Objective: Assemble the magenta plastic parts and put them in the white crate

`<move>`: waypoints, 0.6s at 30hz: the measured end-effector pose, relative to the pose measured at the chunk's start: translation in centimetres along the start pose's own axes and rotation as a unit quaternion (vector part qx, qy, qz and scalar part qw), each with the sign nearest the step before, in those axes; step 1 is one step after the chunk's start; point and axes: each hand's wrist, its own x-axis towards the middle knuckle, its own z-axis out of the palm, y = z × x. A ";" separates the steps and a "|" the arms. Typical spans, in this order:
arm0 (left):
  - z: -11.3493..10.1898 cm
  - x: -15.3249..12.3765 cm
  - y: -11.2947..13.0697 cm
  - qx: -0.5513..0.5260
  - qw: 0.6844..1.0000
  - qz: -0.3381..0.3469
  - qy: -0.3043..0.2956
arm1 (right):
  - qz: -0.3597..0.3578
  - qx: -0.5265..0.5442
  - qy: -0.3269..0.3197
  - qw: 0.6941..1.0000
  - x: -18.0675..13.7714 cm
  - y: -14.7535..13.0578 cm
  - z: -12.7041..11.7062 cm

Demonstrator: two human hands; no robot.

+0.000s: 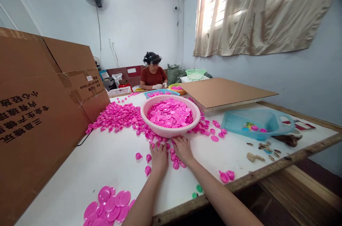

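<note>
My left hand (159,156) and right hand (183,149) lay flat, fingers loose, gripping nothing, on scattered pink caps (175,164) touching the pink basin (171,134). Best done, I judged, by raking gently so none rolled past the table edge (240,182).

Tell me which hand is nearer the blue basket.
Right. The right hand lies in front of the pink basin, with the blue basket off to its right. The left hand lies on its far side.

Pink discs (109,204) cut off btm; box (32,112) cut off left.
</note>
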 end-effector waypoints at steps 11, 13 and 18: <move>-1.6 -1.0 1.9 -0.051 0.997 0.052 -0.016 | -0.021 0.033 0.013 0.999 -0.3 -0.2 0.3; -2.0 -1.2 1.8 -0.043 0.998 0.035 -0.011 | -0.027 0.052 0.014 0.998 -0.2 -0.4 0.3; -2.5 -1.4 0.7 -0.028 0.999 -0.021 -0.006 | -0.013 0.131 0.026 0.991 0.1 1.1 -0.7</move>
